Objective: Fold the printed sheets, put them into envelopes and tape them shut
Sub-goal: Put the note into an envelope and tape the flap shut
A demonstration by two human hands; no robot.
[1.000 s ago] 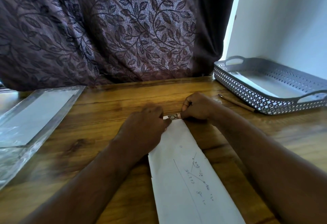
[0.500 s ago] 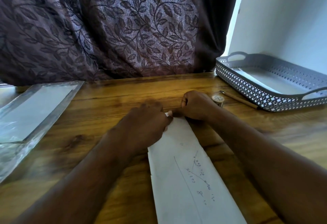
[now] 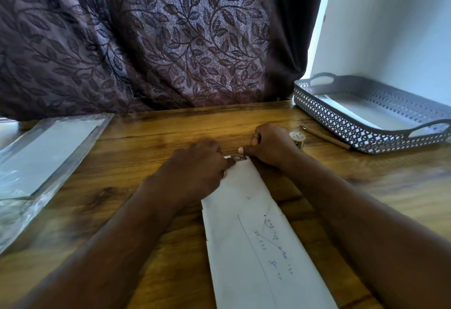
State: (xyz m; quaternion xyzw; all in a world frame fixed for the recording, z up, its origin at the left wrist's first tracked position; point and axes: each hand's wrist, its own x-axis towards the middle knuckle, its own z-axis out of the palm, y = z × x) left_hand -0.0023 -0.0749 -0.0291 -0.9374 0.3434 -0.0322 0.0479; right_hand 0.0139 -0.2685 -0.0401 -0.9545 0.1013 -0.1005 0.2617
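Both hands curled at the envelope's [image 3: 256, 235] far end. Left hand [image 3: 195, 174] pinches the tape [image 3: 237, 157] strip's left end and right hand [image 3: 271, 147] pinches its right end. The strip lies between them on the envelope edge. Roll [image 3: 296, 137] just right of the right hand.

The purple-brown curtain [image 3: 170, 40] carries a leafy vine pattern, the table [image 3: 102, 186] is warm brown woodgrain, the tray [image 3: 341, 123] grey lattice, the envelope [image 3: 256, 240] white with pen marks, the tape strip [image 3: 236, 157] seemingly black-and-white.

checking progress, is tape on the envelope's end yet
On: a patterned tape strip spans the envelope's far edge between left hand and right hand.
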